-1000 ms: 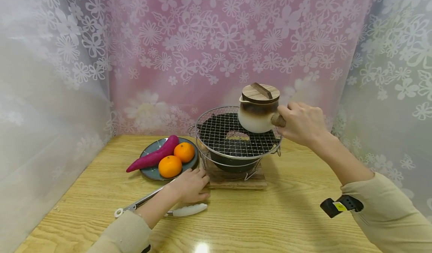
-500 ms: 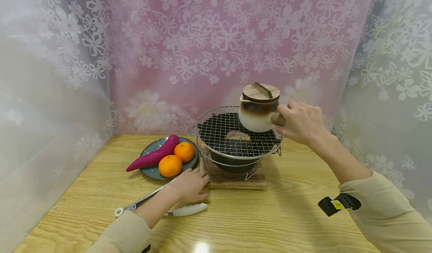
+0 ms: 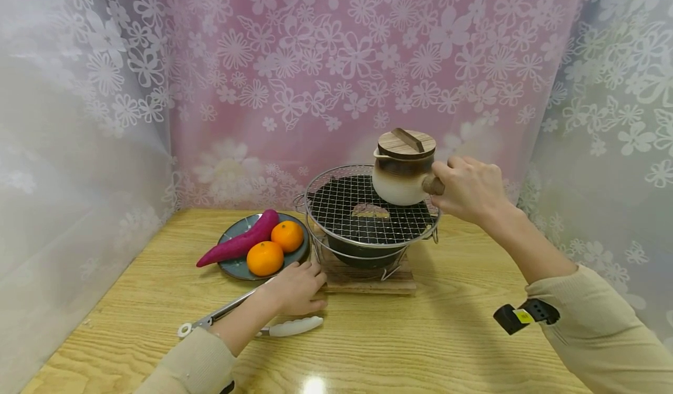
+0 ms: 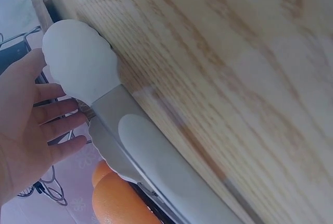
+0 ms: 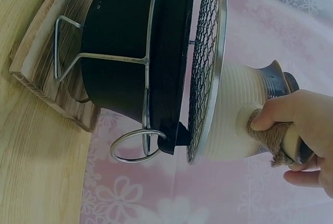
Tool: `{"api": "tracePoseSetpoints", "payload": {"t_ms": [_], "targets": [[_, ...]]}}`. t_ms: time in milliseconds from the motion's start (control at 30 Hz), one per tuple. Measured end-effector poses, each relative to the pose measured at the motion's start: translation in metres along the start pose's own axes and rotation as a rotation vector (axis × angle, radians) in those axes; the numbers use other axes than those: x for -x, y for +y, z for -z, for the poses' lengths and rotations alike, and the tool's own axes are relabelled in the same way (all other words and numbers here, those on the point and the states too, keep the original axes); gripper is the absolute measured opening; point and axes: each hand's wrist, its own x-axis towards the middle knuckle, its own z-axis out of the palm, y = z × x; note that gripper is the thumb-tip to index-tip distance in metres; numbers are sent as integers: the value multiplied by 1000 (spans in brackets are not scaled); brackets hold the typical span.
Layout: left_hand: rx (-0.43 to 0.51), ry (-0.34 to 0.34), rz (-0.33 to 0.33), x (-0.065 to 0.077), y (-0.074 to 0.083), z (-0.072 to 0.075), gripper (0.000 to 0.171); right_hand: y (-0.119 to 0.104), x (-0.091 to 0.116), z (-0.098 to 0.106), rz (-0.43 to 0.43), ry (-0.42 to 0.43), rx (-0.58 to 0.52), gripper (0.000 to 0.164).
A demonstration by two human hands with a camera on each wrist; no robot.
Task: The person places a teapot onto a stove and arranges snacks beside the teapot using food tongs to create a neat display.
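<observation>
My right hand (image 3: pixel 468 186) grips the twine-wrapped side handle (image 5: pixel 271 133) of a small cream-and-brown teapot (image 3: pixel 396 186) with a wooden lid (image 3: pixel 405 144). The teapot is upright over the right rear of a round wire grate (image 3: pixel 344 221), its base right at the mesh. Under the grate is a black grill bowl (image 5: pixel 117 47) in a wire stand. My left hand (image 3: pixel 297 289) is low by the table, fingers loosely extended and holding nothing. Beside it lie metal tongs with white scalloped tips (image 4: pixel 80 57); the left forearm hides their middle in the head view.
A blue-grey plate (image 3: pixel 231 271) at left bears a purple sweet potato (image 3: pixel 244 242) and two oranges (image 3: pixel 265 258), close to the left hand. The grill stands on a wooden board (image 3: pixel 368 286). Floral curtains (image 3: pixel 336 78) enclose the table's back and sides.
The right forearm has shifted slightly up and to the left, while the teapot has moved only a hair to the right. The left hand and tongs have stayed put.
</observation>
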Motion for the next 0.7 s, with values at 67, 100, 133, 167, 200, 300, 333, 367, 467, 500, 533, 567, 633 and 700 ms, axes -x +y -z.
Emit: {"api": "tracePoseSetpoints", "payload": {"t_ms": [67,100,133,167,200,300,333,367,467,500,533,567,633,700], "targets": [[5,-5,4,0,0,1,42,0,0,0,2,-1,-1,32],[9,-6,5,0,0,0,42,0,0,0,4,-2,-1,31],[12,-7,6,0,0,0,43,0,0,0,3,-3,1,30],[15,-8,6,0,0,0,42,0,0,0,2,-6,4,29],[17,-8,7,0,0,0,42,1,0,1,2,-8,5,28],[22,-6,7,0,0,0,42,0,-1,2,-6,-20,9,26],[21,-5,6,0,0,0,42,0,-1,2,-11,-27,13,25],[20,-5,5,0,0,0,42,0,-2,2,-14,-32,13,25],[16,-2,3,0,0,0,41,0,-2,2,-18,-40,14,26],[16,-2,2,0,0,0,41,0,-2,2,-17,-40,12,26],[15,-1,1,0,0,0,41,0,-2,2,-15,-41,13,26],[15,-1,1,0,0,0,41,0,-2,2,-14,-42,12,26],[16,-2,0,0,0,0,41,0,-2,2,-13,-45,12,27],[16,-4,2,0,0,0,42,0,-2,3,-16,-52,7,28]]}}
